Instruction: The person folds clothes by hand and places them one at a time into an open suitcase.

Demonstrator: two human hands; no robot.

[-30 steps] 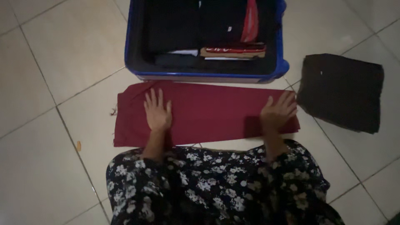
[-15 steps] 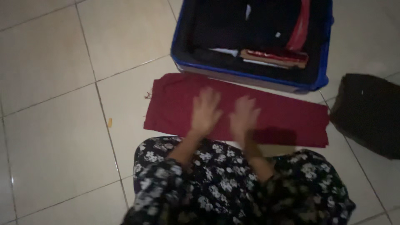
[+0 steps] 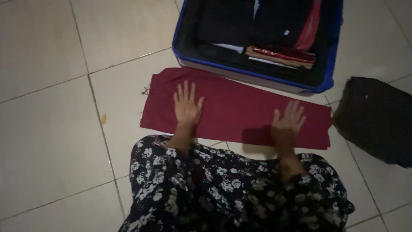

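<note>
— Where's the cloth?

— The dark red folded cloth (image 3: 231, 109) lies flat on the tiled floor (image 3: 51, 141), a long strip just near of the blue suitcase (image 3: 253, 77).

— And the hands?

— Both rest flat on it, fingers spread, gripping nothing. The left hand (image 3: 187, 107) sits toward the cloth's left end, the right hand (image 3: 286, 124) near its right end.

— Anything else around?

— Folded clothes (image 3: 279, 55) lie inside the open suitcase. A dark folded garment (image 3: 375, 118) lies on the floor to the right.
</note>
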